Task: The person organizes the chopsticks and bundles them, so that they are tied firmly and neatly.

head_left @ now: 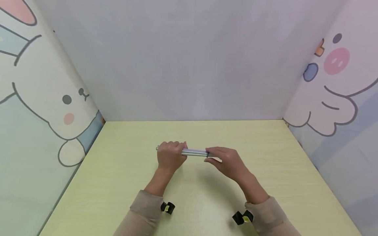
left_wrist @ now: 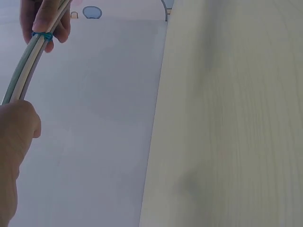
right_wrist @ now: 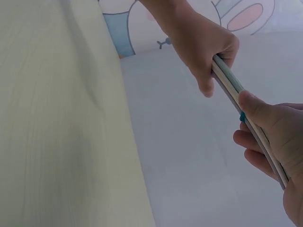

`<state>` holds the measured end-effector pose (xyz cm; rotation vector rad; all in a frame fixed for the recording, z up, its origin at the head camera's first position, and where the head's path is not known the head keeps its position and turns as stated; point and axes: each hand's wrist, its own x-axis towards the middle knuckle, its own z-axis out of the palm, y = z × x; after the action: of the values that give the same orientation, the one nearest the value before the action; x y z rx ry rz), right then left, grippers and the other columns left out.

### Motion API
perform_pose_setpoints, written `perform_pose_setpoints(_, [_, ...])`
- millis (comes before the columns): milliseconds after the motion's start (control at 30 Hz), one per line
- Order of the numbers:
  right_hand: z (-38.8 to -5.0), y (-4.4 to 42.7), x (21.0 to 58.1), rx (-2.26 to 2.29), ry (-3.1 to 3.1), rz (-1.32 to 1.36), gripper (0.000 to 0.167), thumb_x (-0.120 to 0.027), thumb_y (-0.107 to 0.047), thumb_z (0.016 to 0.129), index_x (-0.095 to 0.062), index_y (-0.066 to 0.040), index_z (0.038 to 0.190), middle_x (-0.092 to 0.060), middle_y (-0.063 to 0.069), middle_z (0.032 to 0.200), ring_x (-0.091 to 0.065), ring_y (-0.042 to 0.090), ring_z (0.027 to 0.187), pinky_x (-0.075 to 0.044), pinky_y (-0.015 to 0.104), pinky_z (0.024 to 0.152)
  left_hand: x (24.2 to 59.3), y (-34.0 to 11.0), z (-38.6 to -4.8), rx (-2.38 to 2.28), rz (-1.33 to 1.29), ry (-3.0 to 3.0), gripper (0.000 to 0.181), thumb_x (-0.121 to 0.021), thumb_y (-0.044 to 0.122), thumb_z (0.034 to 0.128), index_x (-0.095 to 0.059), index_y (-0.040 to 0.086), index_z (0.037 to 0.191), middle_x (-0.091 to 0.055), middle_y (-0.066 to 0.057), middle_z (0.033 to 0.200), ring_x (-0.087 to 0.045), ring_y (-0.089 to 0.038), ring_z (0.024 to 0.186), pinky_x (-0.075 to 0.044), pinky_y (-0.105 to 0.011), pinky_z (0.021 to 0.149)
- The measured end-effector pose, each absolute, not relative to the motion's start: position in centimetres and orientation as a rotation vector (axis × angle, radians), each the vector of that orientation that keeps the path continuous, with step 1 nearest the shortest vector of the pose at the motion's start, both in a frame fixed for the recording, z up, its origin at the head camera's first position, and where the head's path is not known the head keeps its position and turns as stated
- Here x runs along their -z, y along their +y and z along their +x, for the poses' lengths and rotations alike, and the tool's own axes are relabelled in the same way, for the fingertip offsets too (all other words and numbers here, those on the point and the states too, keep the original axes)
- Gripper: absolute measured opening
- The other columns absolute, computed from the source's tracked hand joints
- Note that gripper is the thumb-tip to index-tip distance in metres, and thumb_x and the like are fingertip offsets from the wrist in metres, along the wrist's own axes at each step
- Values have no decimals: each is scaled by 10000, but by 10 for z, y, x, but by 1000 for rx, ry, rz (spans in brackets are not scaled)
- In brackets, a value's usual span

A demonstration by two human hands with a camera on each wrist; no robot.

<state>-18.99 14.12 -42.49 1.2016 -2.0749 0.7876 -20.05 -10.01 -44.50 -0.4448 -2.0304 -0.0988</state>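
Note:
A bundle of slim, straight sticks (head_left: 194,152) in pale green, white and grey is held level above the table, running left to right between both hands. What kind of sticks they are, I cannot tell. My left hand (head_left: 170,155) grips the left part in a fist, and a short end pokes out past it. Near the right end, a thin teal tie (right_wrist: 242,117) goes around the bundle. My right hand (head_left: 226,161) pinches the sticks beside this tie, thumb on one side and fingers on the other. Its palm hides the far end in the head view.
Below the hands spreads a light yellow wood-grain table (head_left: 133,134). A plain grey wall (head_left: 189,65) stands behind it. Side panels with cartoon animals, a rabbit (head_left: 59,108) and a pig (head_left: 339,72), flank the table. Small black devices sit at both sleeve cuffs.

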Motion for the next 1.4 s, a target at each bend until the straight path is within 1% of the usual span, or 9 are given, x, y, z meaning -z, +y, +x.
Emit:
perform_pose_setpoints(100, [-189, 145, 426, -883, -2074, 1225, 434, -894, 27, 658, -747, 25, 1066, -767, 92, 974, -750, 204, 811, -577, 274, 681, 447, -105, -201, 112, -441, -2033, 327, -752, 146, 739, -518, 121, 512, -499, 14, 454, -375, -160, 381, -280, -302, 412])
perform_pose_setpoints(233, [-189, 147, 424, -903, -2070, 1233, 407, -864, 84, 669, -752, 13, 1053, -766, 81, 967, -748, 202, 813, -581, 291, 691, 447, -108, -202, 134, -434, -2019, 298, -748, 125, 734, -541, 109, 520, -514, 6, 457, -360, -145, 383, -274, -301, 409])
perform_pose_setpoints(600, [-185, 134, 419, -599, -2084, 1140, 323, -894, -60, 711, -761, 26, 992, -762, 102, 921, -745, 221, 771, -587, 343, 660, 444, -102, -200, 122, -412, -1988, 315, -761, 126, 717, -526, 113, 506, -518, 9, 454, -341, -139, 371, -259, -288, 406])
perform_pose_setpoints(733, [-183, 129, 417, -596, -2087, 1138, 342, -902, -57, 695, -765, 25, 997, -764, 102, 921, -746, 218, 765, -586, 334, 652, 444, -102, -199, 128, -406, -1987, 315, -752, 126, 721, -523, 111, 505, -521, 5, 453, -362, -152, 367, -271, -295, 404])
perform_pose_setpoints(967, [-180, 122, 416, -540, -2135, 1139, 387, -908, -164, 722, -776, -17, 1054, -774, 73, 948, -752, 186, 780, -580, 309, 652, 443, -98, -196, 107, -456, -2010, 343, -712, 153, 781, -503, 129, 510, -506, 10, 453, -364, -147, 366, -285, -294, 399])
perform_pose_setpoints(1100, [-179, 127, 416, -657, -2146, 1144, 522, -939, -159, 662, -739, 16, 1111, -764, 101, 983, -752, 192, 806, -581, 310, 671, 444, -102, -197, 103, -446, -2010, 326, -721, 147, 761, -511, 119, 513, -507, 5, 455, -377, -157, 370, -283, -298, 404])
perform_pose_setpoints(1167, [-179, 129, 415, -701, -2140, 1159, 529, -941, -129, 655, -730, 30, 1114, -760, 114, 993, -752, 200, 821, -583, 314, 687, 445, -105, -197, 113, -439, -2007, 319, -729, 139, 747, -514, 112, 512, -509, 1, 455, -376, -162, 371, -277, -301, 406])
perform_pose_setpoints(1333, [-178, 128, 413, -607, -2134, 1162, 350, -892, -36, 717, -765, 2, 1040, -765, 90, 961, -749, 203, 816, -586, 316, 694, 446, -109, -197, 139, -418, -2008, 302, -721, 123, 738, -520, 117, 513, -494, 8, 447, -317, -133, 386, -261, -294, 408])
perform_pose_setpoints(1400, [-177, 125, 414, -559, -2127, 1139, 322, -891, -30, 718, -774, -6, 1018, -765, 78, 937, -744, 196, 782, -585, 315, 672, 446, -108, -196, 133, -422, -2012, 315, -716, 125, 748, -510, 125, 511, -475, 17, 443, -290, -118, 398, -254, -285, 408])
